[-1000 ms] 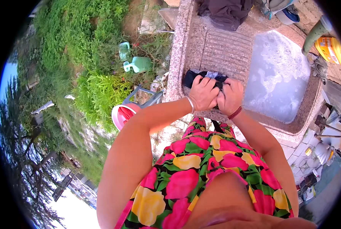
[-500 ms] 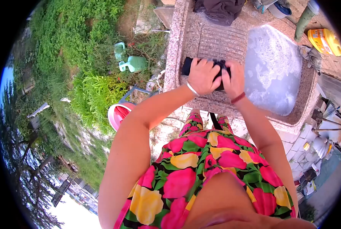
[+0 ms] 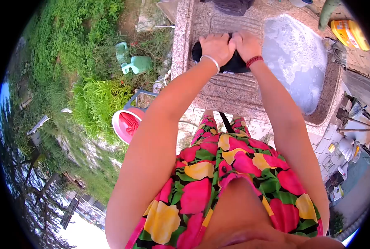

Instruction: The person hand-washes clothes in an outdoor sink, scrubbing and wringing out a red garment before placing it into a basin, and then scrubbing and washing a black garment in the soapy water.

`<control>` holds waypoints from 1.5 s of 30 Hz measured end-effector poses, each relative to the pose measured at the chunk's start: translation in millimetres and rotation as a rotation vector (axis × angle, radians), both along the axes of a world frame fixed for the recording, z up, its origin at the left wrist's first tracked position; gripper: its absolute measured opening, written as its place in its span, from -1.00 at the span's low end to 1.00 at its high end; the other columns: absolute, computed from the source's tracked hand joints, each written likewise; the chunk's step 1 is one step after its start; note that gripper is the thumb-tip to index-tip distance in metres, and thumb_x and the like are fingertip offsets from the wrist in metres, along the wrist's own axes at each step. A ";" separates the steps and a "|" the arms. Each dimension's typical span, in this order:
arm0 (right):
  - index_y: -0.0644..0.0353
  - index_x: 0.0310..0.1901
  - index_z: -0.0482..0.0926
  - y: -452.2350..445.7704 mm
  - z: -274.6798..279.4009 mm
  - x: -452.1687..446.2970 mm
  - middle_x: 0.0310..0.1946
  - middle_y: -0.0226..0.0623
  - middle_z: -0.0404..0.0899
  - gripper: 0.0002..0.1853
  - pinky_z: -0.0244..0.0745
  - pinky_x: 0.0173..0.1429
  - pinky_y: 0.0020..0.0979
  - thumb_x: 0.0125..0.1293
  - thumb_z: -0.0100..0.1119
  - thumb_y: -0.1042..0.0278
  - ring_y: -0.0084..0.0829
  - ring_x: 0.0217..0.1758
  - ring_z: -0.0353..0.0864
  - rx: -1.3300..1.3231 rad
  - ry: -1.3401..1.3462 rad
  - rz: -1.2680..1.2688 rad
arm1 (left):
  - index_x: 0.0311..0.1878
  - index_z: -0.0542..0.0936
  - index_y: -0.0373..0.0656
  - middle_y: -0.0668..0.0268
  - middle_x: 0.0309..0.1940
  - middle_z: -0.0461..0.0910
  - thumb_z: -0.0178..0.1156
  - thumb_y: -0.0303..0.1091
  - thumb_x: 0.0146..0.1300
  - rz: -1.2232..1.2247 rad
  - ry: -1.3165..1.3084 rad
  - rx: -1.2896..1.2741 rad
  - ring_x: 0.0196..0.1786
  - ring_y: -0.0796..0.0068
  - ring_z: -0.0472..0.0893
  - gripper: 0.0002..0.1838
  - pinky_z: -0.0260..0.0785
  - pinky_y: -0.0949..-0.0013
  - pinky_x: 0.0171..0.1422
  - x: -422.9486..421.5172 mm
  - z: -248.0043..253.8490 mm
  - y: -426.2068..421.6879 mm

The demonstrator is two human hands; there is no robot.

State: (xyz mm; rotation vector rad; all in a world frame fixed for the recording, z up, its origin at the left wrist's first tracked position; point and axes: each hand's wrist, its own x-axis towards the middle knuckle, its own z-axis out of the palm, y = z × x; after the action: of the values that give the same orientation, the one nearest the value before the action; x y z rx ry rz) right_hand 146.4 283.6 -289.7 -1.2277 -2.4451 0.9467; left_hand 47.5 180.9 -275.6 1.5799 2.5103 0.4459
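A black cloth (image 3: 234, 65) lies bunched on the ridged stone washboard (image 3: 232, 89). My left hand (image 3: 219, 49), with a white band at the wrist, presses on the cloth with its fingers bent over it. Close beside it on the right, my right hand (image 3: 247, 45), with a dark red bracelet, grips the same cloth. The fingertips of both hands are partly hidden in the fabric. Right of the hands, the basin holds foamy, cloudy water (image 3: 292, 58).
More dark cloth (image 3: 234, 6) lies at the washboard's far end. A yellow bottle (image 3: 350, 35) and a grey rag (image 3: 338, 52) are right of the basin. Left of the sink are a pink bucket (image 3: 117, 126) with red cloth, and a green watering can (image 3: 138, 65).
Both hands have moved forward, up the washboard, with the black cloth, and the arms are more stretched out. The whole view has shifted somewhat.
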 end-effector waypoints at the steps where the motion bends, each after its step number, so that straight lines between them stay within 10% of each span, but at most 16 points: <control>1: 0.24 -0.33 0.60 -17.5 7.1 18.7 -0.26 -0.01 0.59 -0.65 0.41 0.00 -0.06 0.28 0.02 0.08 -0.03 -0.06 0.52 0.017 0.133 0.057 | -0.19 0.59 -0.08 0.19 -0.25 0.56 0.06 -0.08 0.19 -0.111 -0.012 0.081 -0.12 0.12 0.52 -0.70 0.23 -0.04 0.05 6.5 12.4 -19.5; 7: 0.18 -0.33 0.50 -101.1 35.3 65.3 -0.28 -0.13 0.51 -0.81 0.34 -0.08 -0.13 -0.01 0.17 0.33 -0.05 -0.20 0.47 0.330 0.384 0.186 | -0.44 0.47 -0.03 0.29 -0.43 0.41 0.19 -0.15 -0.12 -0.580 0.035 0.346 -0.29 0.26 0.46 -0.78 0.24 0.08 -0.07 19.0 21.7 -95.2; 12: 0.16 -0.22 0.61 29.0 -23.6 -19.5 -0.08 -0.09 0.57 -0.73 0.33 0.11 -0.05 0.14 0.12 0.18 0.05 0.01 0.47 0.256 0.168 -0.162 | -0.26 0.62 -0.15 0.16 -0.26 0.58 -0.02 -0.18 0.25 -0.021 0.031 0.242 -0.11 0.08 0.54 -0.70 0.36 0.05 -0.03 -26.9 -24.7 37.8; 16: 0.01 -0.14 0.69 25.7 -26.9 -29.5 0.04 -0.19 0.56 -0.54 0.31 0.25 -0.12 0.25 -0.01 -0.17 -0.09 0.15 0.47 0.471 0.063 -0.273 | 0.04 0.64 -0.02 0.14 0.15 0.50 -0.23 0.06 0.36 0.110 0.215 0.008 0.24 -0.01 0.36 -0.46 0.05 -0.21 0.30 -25.6 -22.2 41.6; 20: -0.07 -0.04 0.65 -15.4 -3.0 14.6 0.27 -0.17 0.37 -0.55 0.13 0.33 0.07 0.28 -0.05 -0.17 -0.01 0.37 0.22 0.106 -0.079 -0.037 | 0.11 0.61 0.11 0.08 0.30 0.35 -0.26 0.22 0.37 0.131 -0.118 -0.305 0.32 -0.17 0.27 -0.41 -0.13 -0.41 0.33 3.1 23.7 -9.7; 26: 0.14 -0.40 0.52 -138.8 49.1 81.1 -0.14 -0.17 0.46 -0.86 0.29 0.09 -0.08 0.02 0.27 0.36 -0.11 -0.02 0.44 0.200 0.430 -0.091 | -0.23 0.63 0.01 0.09 0.26 0.32 0.10 -0.02 0.23 0.081 -0.159 0.130 0.34 -0.25 0.13 -0.72 -0.33 -0.57 0.23 71.2 45.3 -119.4; 45: 0.22 -0.48 0.45 -35.4 18.7 29.6 -0.52 -0.10 0.42 -0.83 0.36 -0.29 -0.13 0.12 0.03 0.30 -0.02 -0.40 0.44 -0.162 0.362 0.284 | -0.55 0.53 -0.07 0.31 -0.46 0.45 0.08 -0.18 0.03 -0.499 -0.258 0.298 -0.32 0.24 0.45 -0.80 0.18 0.09 -0.10 -19.7 0.0 -28.2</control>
State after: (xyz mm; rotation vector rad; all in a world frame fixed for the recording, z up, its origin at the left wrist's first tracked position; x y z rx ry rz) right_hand 176.0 248.2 -271.0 -0.6801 -2.3169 1.3349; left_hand 27.9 152.7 -275.6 2.0171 1.8375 0.9058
